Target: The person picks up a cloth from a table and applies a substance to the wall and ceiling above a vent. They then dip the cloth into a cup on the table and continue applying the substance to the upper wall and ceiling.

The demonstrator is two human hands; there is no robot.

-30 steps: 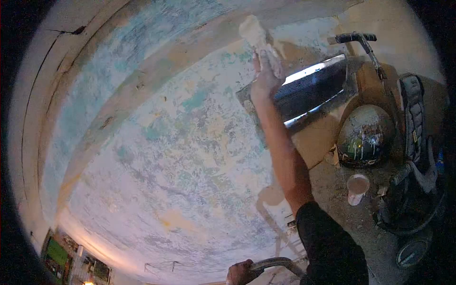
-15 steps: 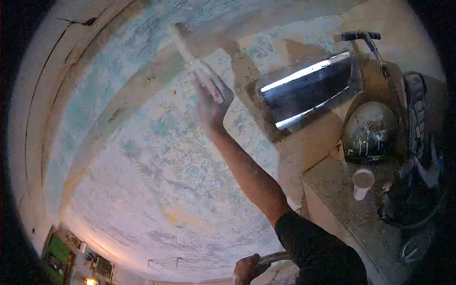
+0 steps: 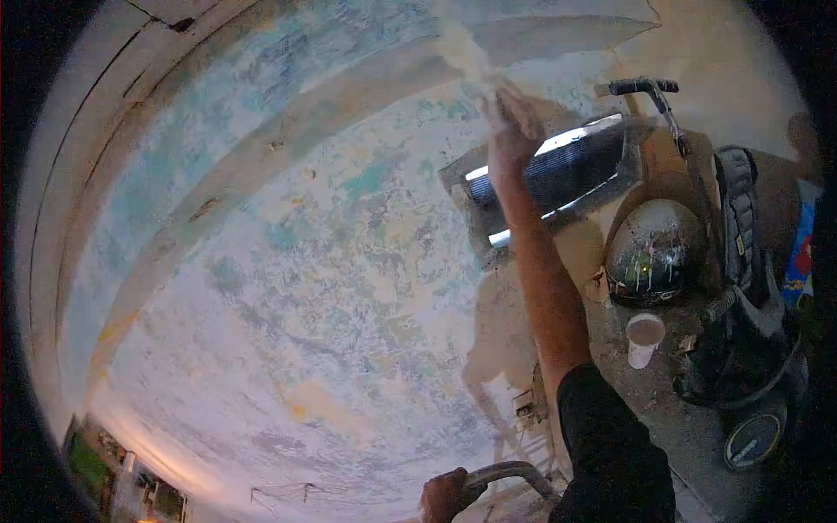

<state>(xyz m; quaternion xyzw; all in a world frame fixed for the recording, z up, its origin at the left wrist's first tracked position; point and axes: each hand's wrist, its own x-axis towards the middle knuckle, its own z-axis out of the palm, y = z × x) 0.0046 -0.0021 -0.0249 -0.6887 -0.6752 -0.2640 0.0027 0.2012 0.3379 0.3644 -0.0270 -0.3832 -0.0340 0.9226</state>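
Note:
My right hand (image 3: 514, 126) is raised against the arched wall (image 3: 331, 288), fingers closed round a long pale tool (image 3: 462, 50). Motion blur smears the tool, so its exact kind cannot be made out; its far end lies over the upper wall near the grey-brown arch band (image 3: 366, 65). Patches of turquoise, white and yellowish paint cover the wall. At the bottom, my left hand (image 3: 445, 495) is wrapped round the end of a curved bar (image 3: 510, 471), which runs off behind my dark sleeve (image 3: 610, 444).
Behind my right forearm is a dark ribbed panel (image 3: 575, 170) with bright edges. To the right are a T-shaped handle (image 3: 649, 91), a paint-spattered helmet (image 3: 658, 248), a white cup (image 3: 643, 338), a black backpack (image 3: 737, 349) and a round container (image 3: 754, 440).
My right hand and the tool have swept right and upward along the wall, now overlapping the panel's left end. The view has shifted slightly. My left hand keeps its hold on the bar.

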